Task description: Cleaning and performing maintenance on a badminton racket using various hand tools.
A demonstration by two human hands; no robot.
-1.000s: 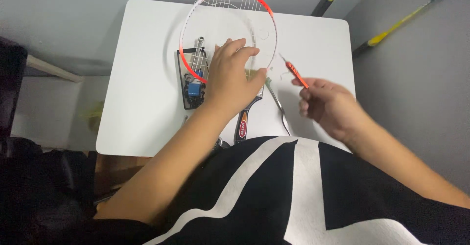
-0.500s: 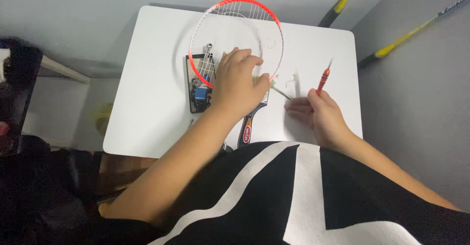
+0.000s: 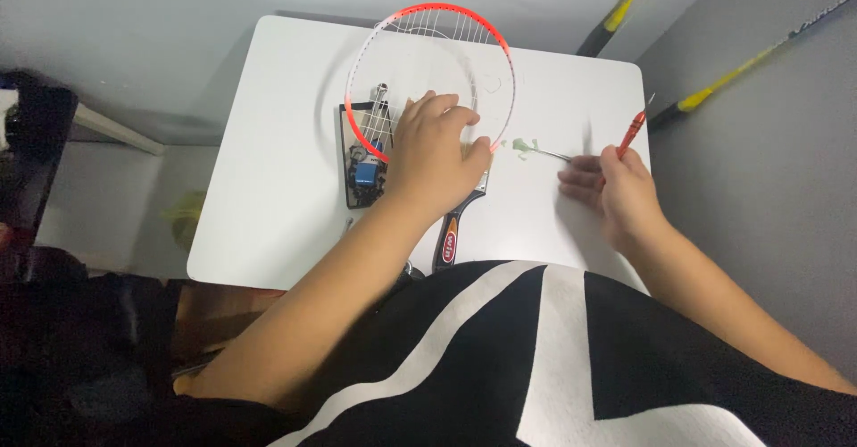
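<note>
While our left hand [image 3: 435,155] lies flat, fingers spread, on the racket [image 3: 433,72] w/ red-and-white rim at the white table's [image 3: 268,188] far middle, our right hand [image 3: 616,188], right of the racket, is closed round a red-handled awl [image 3: 632,132]. Black tray [image 3: 361,157] w/ a blue rectangular pack sits under the racket's left rim; oval red-black label on the racket's grip, nearest us

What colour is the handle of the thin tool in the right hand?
Red; the tool in the right hand shows best in the head view.
</note>
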